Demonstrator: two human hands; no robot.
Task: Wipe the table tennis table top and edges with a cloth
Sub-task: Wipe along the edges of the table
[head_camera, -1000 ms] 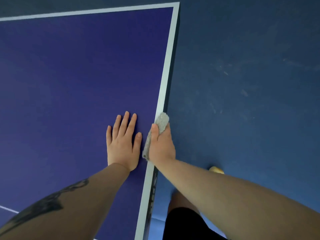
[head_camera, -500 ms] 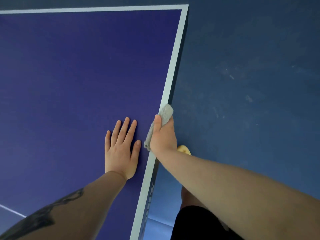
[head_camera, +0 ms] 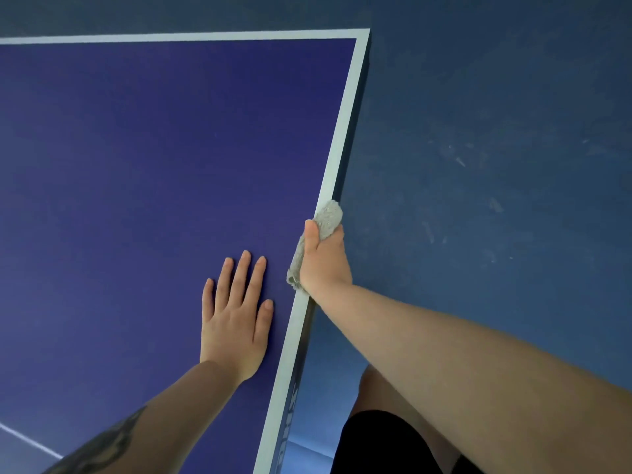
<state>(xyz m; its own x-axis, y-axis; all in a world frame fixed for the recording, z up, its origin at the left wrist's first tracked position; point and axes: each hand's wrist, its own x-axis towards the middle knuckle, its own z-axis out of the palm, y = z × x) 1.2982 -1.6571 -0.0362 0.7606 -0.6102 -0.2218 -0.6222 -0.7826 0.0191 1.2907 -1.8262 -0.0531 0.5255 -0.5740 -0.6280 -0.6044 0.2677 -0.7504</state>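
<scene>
The blue table tennis table (head_camera: 143, 165) fills the left of the view, with a white line along its far and right edges. My right hand (head_camera: 325, 261) grips a grey cloth (head_camera: 328, 217) wrapped over the table's right edge, thumb on top and fingers hidden down the side. The cloth sticks out ahead of the hand and trails back under the palm. My left hand (head_camera: 236, 316) rests flat on the table top, fingers straight and spread, just left of the right hand.
The far right corner of the table (head_camera: 362, 35) lies ahead along the edge. Dark blue scuffed floor (head_camera: 496, 148) spreads to the right. My leg in black shorts (head_camera: 383, 443) stands close beside the table edge.
My right hand has slid the cloth forward along the right edge toward the far corner. My left hand has stayed flat on the top. The view has moved forward with me.
</scene>
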